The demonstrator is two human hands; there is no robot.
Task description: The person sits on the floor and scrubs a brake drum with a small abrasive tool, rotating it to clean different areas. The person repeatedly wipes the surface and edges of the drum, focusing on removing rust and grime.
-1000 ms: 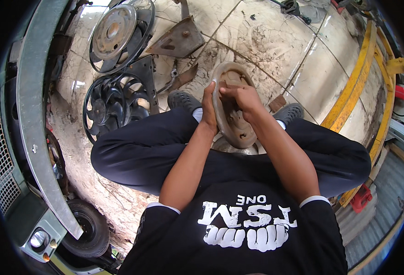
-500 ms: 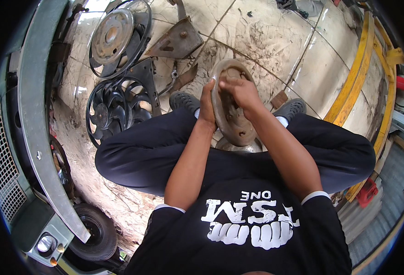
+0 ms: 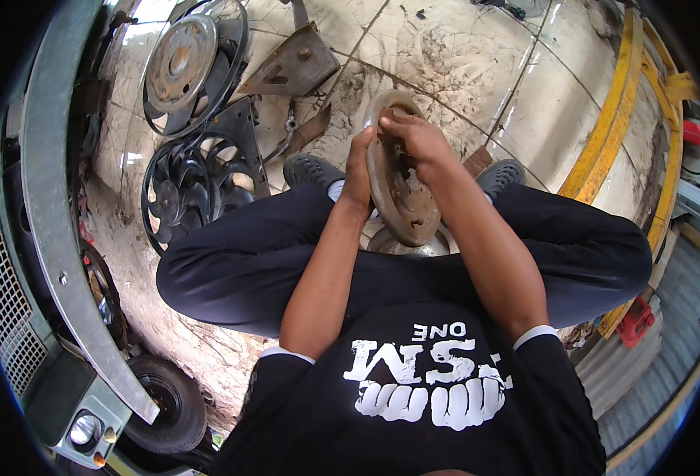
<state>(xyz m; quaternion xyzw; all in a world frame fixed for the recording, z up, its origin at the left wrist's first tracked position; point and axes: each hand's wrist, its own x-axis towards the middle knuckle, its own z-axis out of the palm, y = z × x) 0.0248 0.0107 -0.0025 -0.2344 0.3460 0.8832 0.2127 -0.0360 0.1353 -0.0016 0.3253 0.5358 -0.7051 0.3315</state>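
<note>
Tilted up between my knees is a dirty, round metal wheel cover (image 3: 404, 208), its hollow brown-stained inner side facing up and to the right. My left hand (image 3: 357, 174) grips its left rim, thumb near the edge and the other fingers out of sight behind. My right hand (image 3: 425, 147) is curled over the hollow, its thumb and bent fingers near the upper inside wall. Whether something small sits in those right fingers is hidden. Under the lower rim, a shinier domed metal piece (image 3: 408, 243) shows in my lap.
At left lie a black fan (image 3: 177, 202) with its shroud, another round metal cover (image 3: 179, 63) and a rusty bracket (image 3: 294, 63). A vehicle bumper (image 3: 48, 206) and a tyre (image 3: 167, 404) border the left side. A yellow metal frame (image 3: 604, 135) runs along the right.
My right hand has shifted slightly toward the cover's upper left rim, and its fingers are more curled. The cover stands a little more upright; my left hand keeps its grip.
</note>
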